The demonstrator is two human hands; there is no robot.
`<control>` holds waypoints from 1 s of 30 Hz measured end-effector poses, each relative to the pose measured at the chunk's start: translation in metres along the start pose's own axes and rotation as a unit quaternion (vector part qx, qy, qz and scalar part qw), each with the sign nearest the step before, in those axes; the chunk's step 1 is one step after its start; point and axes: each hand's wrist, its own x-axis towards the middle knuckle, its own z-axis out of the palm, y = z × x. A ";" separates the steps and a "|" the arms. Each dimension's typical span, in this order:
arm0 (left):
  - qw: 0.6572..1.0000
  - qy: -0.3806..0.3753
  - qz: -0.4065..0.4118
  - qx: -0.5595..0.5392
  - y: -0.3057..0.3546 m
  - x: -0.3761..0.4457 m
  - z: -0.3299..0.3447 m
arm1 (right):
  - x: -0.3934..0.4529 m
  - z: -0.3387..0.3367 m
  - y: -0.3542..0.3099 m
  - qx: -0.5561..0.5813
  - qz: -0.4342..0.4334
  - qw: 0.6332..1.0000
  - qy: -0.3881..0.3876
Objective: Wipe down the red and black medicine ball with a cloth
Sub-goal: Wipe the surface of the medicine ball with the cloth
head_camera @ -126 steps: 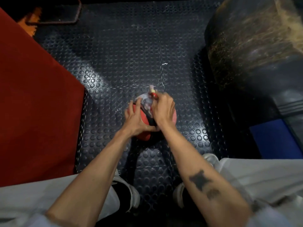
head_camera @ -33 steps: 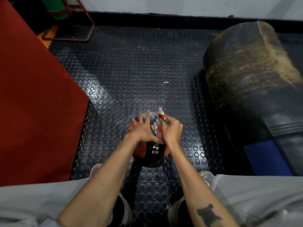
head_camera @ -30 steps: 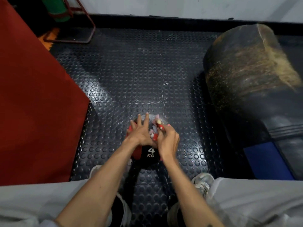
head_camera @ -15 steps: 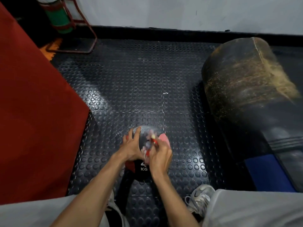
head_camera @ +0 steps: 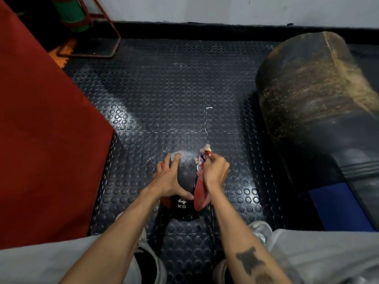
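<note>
Studded black rubber floor (head_camera: 164,95) carries red-and-black "4 KG" medicine ball (head_camera: 187,177), lower half hidden by wrists. Left hand (head_camera: 167,179) spread flat over ball's left side. Right hand (head_camera: 215,171) grips bunched patterned cloth (head_camera: 202,160) against ball's right side; cloth mostly concealed, print illegible.

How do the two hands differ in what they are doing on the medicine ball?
The left hand lies spread on the round red and black rubber medicine ball, fingers straight, bracing it; the right hand is curled, gripping a bunched pale patterned cloth. The left hand sits on the ball's left side, the right hand on its right. Both touch the ball.
</note>
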 end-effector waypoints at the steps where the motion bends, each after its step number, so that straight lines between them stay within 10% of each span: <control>1: 1.000 -0.001 0.000 0.001 0.000 0.001 -0.002 | -0.016 -0.002 -0.001 0.003 -0.018 1.000 -0.001; 5: 1.000 0.000 0.021 0.007 -0.009 -0.006 0.003 | -0.078 -0.013 0.001 0.026 -0.109 0.993 -0.028; 10: 0.999 0.036 0.008 0.024 -0.003 -0.025 0.028 | 0.005 -0.010 -0.006 -0.022 0.043 0.999 -0.019; 15: 0.999 0.022 0.029 0.016 -0.020 -0.026 0.020 | -0.076 -0.015 0.002 0.023 -0.082 0.996 -0.035; 20: 0.999 0.041 0.024 0.017 -0.007 -0.033 0.028 | 0.011 -0.016 -0.009 -0.012 0.114 0.992 -0.042; 30: 0.997 0.013 -0.040 -0.064 0.000 -0.011 0.002 | -0.038 -0.007 -0.007 0.008 0.011 1.000 0.006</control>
